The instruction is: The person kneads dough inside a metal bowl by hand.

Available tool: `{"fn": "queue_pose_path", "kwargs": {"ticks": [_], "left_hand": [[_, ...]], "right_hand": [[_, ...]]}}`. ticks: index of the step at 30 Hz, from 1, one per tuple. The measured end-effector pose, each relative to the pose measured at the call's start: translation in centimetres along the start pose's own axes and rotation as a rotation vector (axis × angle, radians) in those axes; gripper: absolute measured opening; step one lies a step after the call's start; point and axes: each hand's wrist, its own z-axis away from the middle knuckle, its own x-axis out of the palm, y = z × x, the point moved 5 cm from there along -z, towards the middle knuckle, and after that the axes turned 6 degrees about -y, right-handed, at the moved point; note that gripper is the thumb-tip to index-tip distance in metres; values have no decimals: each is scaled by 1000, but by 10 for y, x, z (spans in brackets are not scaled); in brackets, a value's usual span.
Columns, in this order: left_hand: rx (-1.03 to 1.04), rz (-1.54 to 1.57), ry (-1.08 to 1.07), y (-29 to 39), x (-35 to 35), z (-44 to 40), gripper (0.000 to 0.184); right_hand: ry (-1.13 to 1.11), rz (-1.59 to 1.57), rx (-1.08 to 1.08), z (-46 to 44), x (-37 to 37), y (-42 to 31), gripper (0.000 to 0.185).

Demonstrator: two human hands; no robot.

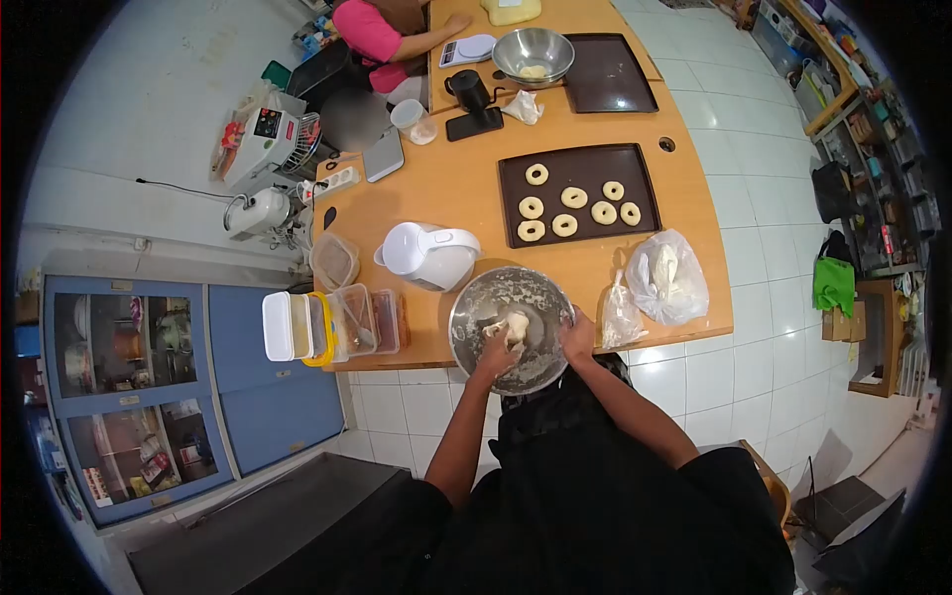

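A large metal mixing bowl point(470, 369) sits at the table's front edge, its inside smeared with flour and dough residue. Inside it is a small lump of pale dough point(517, 325). My left hand point(499, 354) reaches into the bowl, its fingers closed around part of this dough. On the bowl's right side, my right hand point(577, 337) grips the rim. Just right of that hand lie a small plastic bag of white powder point(622, 315) and a larger clear plastic bag point(667, 280) with something pale inside.
Behind the bowl, a dark baking tray point(635, 162) holds several dough rings. A white electric kettle point(429, 256) and plastic containers point(357, 319) stand left. Farther back are another metal bowl point(534, 52), a second tray point(611, 74), a scale point(466, 50) and a seated person point(367, 28).
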Motion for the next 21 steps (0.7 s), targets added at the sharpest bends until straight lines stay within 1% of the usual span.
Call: {"fn": "queue_pose_path", "kwargs": {"ticks": [3,6,9,12,15,17,18,21], "left_hand": [[43,-227,-8,-5,6,-1,62],[-254,-70,-28,20,-9,8,60],[-373,-26,74,21,-11,10,51],[-432,-92,40,37,-24,15,49],[-237,-472,32,55,-40,13,55],[-214,-409,96,41,-29,12,59],[-202,-378,128,45,-30,12,62],[-299,-157,199,51,-25,10,66]], "right_hand": [[52,35,-116,-6,5,12,28],[62,-13,-142,-7,6,17,27],[70,39,-102,-5,5,16,26],[62,11,-96,-5,6,18,25],[60,0,-86,-6,7,19,24],[51,-16,-77,-5,6,18,24],[47,-25,-73,-5,6,18,24],[68,13,-89,-5,5,17,23]]}}
